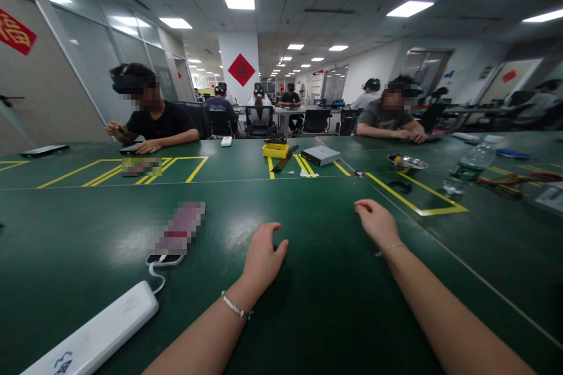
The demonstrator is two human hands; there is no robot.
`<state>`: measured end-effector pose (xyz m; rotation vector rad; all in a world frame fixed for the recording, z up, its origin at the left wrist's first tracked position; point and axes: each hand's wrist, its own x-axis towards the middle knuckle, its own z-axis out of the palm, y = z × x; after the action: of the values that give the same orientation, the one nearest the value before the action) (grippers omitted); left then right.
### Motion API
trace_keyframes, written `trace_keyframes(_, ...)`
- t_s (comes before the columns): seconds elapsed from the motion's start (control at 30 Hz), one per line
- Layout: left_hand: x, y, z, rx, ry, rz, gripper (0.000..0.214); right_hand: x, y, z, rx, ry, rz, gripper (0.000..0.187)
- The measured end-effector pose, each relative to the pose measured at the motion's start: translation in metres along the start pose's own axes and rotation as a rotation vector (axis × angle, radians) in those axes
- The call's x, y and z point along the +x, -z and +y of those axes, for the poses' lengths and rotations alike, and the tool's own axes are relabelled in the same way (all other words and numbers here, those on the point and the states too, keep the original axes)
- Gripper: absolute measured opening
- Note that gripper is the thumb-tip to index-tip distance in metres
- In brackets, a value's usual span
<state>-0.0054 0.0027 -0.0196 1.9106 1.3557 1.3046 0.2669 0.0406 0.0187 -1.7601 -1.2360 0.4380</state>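
Note:
My left hand point(265, 255) is held over the green tabletop point(316, 316), thumb apart from its bent fingers and nothing in its grasp. Farther forward and to the right, my right hand point(378, 221) has its fingers loosely stretched towards the left; no object shows in it, and its thumb is mostly hidden. To the left of my left hand lies a phone point(179, 231) with a blurred screen. A white cable point(158, 281) runs from it to a long white device point(97, 328), perhaps a power bank.
Yellow tape marks the table's far half. A yellow box point(275, 150) of dark items, a grey box point(321, 155), a metal bowl point(413, 163) and a plastic bottle point(468, 171) stand beyond my hands. Two people point(153, 120) sit across the table, left and right.

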Motion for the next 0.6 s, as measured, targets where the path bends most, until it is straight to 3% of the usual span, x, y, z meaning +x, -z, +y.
trace_keyframes(0.13,0.001,-0.002,-0.003,0.047,0.02,-0.038,0.025,0.03,0.081,0.068,-0.634,-0.037,0.221,0.029)
trace_keyframes(0.3,0.001,-0.001,-0.002,0.156,0.003,-0.125,0.017,0.032,0.149,0.153,-0.684,-0.376,0.232,0.037)
trace_keyframes(0.47,0.001,0.0,-0.003,0.195,0.018,-0.163,0.014,0.037,0.176,0.199,-0.663,-0.512,0.296,0.036)
trace_keyframes(0.6,0.002,0.0,-0.004,0.207,0.029,-0.181,0.014,0.032,0.179,0.202,-0.633,-0.621,0.303,0.023)
